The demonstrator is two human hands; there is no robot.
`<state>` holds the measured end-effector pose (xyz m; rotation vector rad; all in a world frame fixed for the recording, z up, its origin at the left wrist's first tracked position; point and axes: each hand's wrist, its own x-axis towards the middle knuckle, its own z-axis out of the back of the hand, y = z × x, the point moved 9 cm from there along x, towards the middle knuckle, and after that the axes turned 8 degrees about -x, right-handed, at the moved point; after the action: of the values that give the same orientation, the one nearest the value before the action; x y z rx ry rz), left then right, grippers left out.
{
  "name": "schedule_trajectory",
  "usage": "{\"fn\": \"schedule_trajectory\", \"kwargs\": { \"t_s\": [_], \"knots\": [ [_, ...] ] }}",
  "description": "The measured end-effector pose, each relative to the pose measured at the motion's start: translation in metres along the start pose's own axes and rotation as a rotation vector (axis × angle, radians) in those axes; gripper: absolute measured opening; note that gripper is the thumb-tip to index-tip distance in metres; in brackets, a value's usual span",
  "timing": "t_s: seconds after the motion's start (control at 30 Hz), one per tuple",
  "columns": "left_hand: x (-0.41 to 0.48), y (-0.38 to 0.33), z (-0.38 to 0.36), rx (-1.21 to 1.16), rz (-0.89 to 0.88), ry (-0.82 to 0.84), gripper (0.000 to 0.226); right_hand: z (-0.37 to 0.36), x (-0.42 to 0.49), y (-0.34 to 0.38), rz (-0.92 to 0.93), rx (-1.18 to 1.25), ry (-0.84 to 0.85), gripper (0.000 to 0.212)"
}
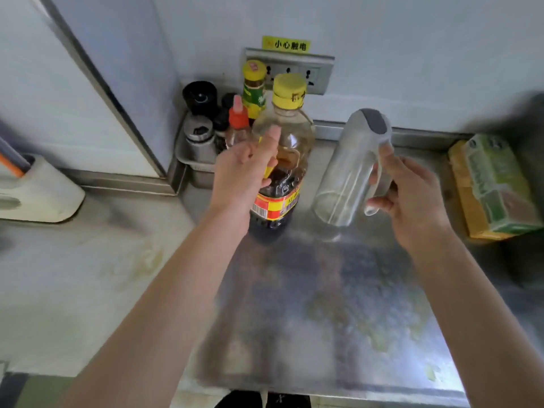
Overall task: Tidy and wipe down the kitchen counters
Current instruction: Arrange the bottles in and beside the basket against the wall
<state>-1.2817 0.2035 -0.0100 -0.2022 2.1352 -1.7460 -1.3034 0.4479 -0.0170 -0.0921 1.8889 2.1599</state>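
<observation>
The thing in hand is the clear dispenser (344, 172) with a grey lid. The right hand (412, 195) grasps it, with the fingers curled around its handle (371, 209). Its long axis is tilted: the lid end points up and toward the back wall, and the base end points down toward the person, low over the steel worktop (323, 304). I cannot tell if the base touches the worktop. The dispenser is just to the right of the big bottle (291, 134) with the yellow cap, which stands upright on the worktop. The left hand (244, 169) lies against the front of this bottle with the thumb straight up, but I cannot tell if its fingers close around the bottle or only touch it. To the left of the big bottle, in the back corner, several small bottles (238, 119) stand close together in a metal tray (195, 172). A carton (494, 184) lies well apart at the right edge. I judge that the coming move turns on this: the corner group lies to the left and back from the right hand, with the big bottle between them. So the dispenser must first be turned upright and then set down beside the big bottle, on its right side. This would leave the stained front of the worktop free for wiping.
</observation>
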Motion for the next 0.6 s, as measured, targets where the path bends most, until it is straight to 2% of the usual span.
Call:
{"fn": "schedule_trajectory", "kwargs": {
  "t_s": [0.17, 0.4, 0.6],
  "knots": [
    [0.039, 0.008, -0.031, 0.042, -0.025, -0.022, 0.029, 0.002, 0.047, -0.001, 0.041, 0.023, -0.006, 0.030],
    [0.072, 0.017, -0.060, -0.016, -0.065, -0.021, 0.034, 0.003, 0.092, 0.006, 0.091, -0.033, -0.034, 0.035],
    [0.091, 0.016, -0.080, -0.047, -0.093, -0.022, 0.032, 0.019, 0.113, 0.020, 0.137, -0.046, -0.131, 0.032]
  ]
}}
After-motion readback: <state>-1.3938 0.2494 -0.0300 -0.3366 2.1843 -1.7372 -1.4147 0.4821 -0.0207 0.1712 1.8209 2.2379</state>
